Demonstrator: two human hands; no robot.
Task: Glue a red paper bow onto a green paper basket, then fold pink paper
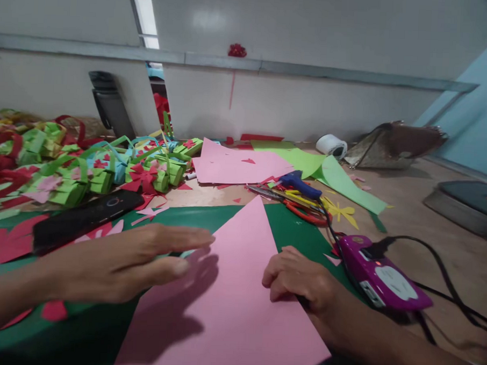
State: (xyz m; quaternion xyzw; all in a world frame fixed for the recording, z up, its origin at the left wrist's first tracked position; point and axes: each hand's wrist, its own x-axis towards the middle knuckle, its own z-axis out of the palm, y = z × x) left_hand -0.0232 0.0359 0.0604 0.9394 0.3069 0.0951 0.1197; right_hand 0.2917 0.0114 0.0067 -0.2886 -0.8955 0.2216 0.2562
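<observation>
A pink sheet of paper [239,290] with a pointed far corner lies in front of me on a green mat [298,228]. My left hand [143,259] hovers above the sheet's left side, fingers stretched out and together, thumb apart, casting a shadow on the paper. Nothing is in it. At the sheet's right edge, my right hand [299,276] has its fingers curled over the paper; the thumb is hidden. Beyond the far corner lie scissors [267,192] and a blue glue gun [300,183].
Several small green paper baskets [155,170] crowd the left, near a black phone [88,216] and red paper flowers [17,240]. More pink sheets [240,163] and green paper [344,181] lie behind. A purple power strip [384,275] with cords sits right.
</observation>
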